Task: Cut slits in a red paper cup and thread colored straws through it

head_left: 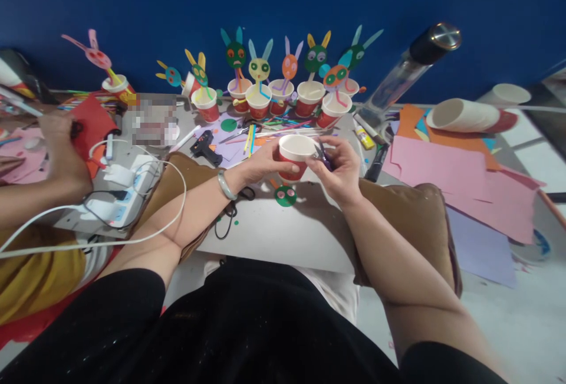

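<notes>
A red and white paper cup [292,167] is held upright over the table, with my left hand [264,164] closed round its left side. In my right hand [339,167], at the cup's right side, is a pair of scissors [326,160] with dark purple handles; the blades are mostly hidden by the cup and fingers. Just below the cup lies a green paper face [285,195] with pink eyes and orange ears. Behind my hands stand several paper cups [259,101] bearing coloured paper rabbit faces.
A black glue gun [207,147] and loose coloured sticks lie beyond my left hand. At left are a power strip [132,192], white cables and another person's arm [62,154]. Pink paper [442,166], stacked cups [471,116] and a glass bottle [398,80] are on the right.
</notes>
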A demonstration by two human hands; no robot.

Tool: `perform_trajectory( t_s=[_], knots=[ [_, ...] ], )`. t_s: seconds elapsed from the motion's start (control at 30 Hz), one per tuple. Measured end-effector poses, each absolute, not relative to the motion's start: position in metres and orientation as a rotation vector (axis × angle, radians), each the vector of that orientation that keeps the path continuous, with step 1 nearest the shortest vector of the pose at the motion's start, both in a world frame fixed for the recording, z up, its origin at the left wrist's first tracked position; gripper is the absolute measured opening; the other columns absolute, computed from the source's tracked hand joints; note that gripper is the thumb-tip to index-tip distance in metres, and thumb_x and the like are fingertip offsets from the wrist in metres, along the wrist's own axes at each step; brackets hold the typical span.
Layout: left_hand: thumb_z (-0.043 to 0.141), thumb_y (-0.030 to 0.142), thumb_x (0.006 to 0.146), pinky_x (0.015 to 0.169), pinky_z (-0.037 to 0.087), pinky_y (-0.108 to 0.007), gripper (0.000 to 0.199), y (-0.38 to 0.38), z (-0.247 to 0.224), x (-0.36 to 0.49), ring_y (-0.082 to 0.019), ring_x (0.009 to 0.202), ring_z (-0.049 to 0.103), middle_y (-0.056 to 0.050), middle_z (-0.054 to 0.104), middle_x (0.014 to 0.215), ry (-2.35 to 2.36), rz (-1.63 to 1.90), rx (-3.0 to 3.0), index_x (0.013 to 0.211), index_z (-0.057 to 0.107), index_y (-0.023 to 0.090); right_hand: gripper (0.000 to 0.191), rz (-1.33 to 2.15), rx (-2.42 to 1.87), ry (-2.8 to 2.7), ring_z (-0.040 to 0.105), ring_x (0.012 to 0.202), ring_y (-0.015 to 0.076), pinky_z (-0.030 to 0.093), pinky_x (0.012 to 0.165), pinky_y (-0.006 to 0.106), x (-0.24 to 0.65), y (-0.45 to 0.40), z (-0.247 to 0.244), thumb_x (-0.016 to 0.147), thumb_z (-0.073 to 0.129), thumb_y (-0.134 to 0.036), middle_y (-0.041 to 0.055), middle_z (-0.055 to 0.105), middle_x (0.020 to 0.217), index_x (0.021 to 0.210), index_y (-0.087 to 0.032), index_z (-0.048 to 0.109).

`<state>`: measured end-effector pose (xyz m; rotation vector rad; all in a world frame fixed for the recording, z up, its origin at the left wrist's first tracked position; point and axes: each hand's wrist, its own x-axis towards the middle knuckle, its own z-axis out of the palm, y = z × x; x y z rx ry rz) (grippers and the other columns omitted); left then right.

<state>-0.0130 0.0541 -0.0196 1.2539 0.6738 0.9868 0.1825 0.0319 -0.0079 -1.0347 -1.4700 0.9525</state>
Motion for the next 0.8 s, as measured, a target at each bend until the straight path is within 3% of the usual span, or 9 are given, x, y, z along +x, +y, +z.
perform_trajectory(
  t_s=[0.2, 0.47, 0.7, 0.8],
  knots=[
    [0.096, 0.043, 0.062, 0.109, 0.049, -0.049, 0.067, 0.06, -0.02, -0.017, -0.033, 0.12, 0.068, -0.015, 0.075, 0.123, 0.708, 1.043, 1.223, 0.118, 0.07, 0.016, 0.042, 0.918, -1.018, -1.417, 0.056, 0.062, 0.0142, 0.045, 0.06, 0.029, 0.181, 0.035, -0.012, 0.079, 0.081, -0.043, -0.0026, 0.065, 0.078, 0.109, -0.028, 0.057],
    [0.098, 0.046, 0.06, 0.114, 0.047, -0.05, 0.082, 0.065, -0.028, -0.019, -0.035, 0.13, 0.063, -0.015, 0.071, 0.134, 0.715, 1.045, 1.347, 0.128, 0.063, 0.018, 0.05, 0.843, -0.931, -1.536, 0.054, 0.053, 0.0139, 0.047, 0.053, 0.031, 0.186, 0.048, -0.032, 0.084, 0.08, -0.053, -0.0042, 0.062, 0.067, 0.123, -0.026, 0.066],
    [0.095, 0.054, 0.065, 0.109, 0.052, -0.05, 0.082, 0.066, -0.033, -0.018, -0.034, 0.126, 0.066, -0.014, 0.071, 0.132, 0.678, 1.019, 1.394, 0.13, 0.06, 0.019, 0.037, 0.765, -0.909, -1.567, 0.071, 0.077, 0.0196, 0.059, 0.071, 0.035, 0.184, 0.051, -0.036, 0.084, 0.08, -0.058, 0.0041, 0.075, 0.088, 0.097, -0.024, 0.071],
    [0.095, 0.053, 0.065, 0.106, 0.053, -0.048, 0.08, 0.066, -0.033, -0.02, -0.032, 0.121, 0.068, -0.014, 0.072, 0.128, 0.674, 1.004, 1.385, 0.128, 0.062, 0.018, 0.036, 0.753, -0.888, -1.59, 0.07, 0.074, 0.018, 0.059, 0.071, 0.033, 0.184, 0.051, -0.035, 0.085, 0.08, -0.057, 0.0034, 0.075, 0.084, 0.092, -0.023, 0.071]
  ],
)
